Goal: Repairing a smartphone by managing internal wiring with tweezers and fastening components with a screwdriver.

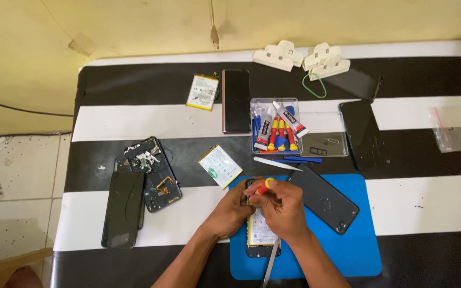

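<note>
An opened phone (260, 234) with its battery showing lies on a blue mat (358, 245). My left hand (230, 213) grips the phone's left edge near the top. My right hand (283, 209) holds a small red screwdriver with a yellow cap (265, 186), its tip down at the phone's upper part. The phone's dark back cover (324, 198) lies on the mat just right of my hands. Metal tweezers (271, 266) rest across the phone's lower end.
A clear box (276, 127) of screwdrivers and glue tubes stands behind the mat. Loose batteries (220, 166) (203, 92), other phones (236, 100) (361, 133), a dismantled phone (148, 172), white clips (279, 55) and a plastic bag (453, 129) lie on the striped table.
</note>
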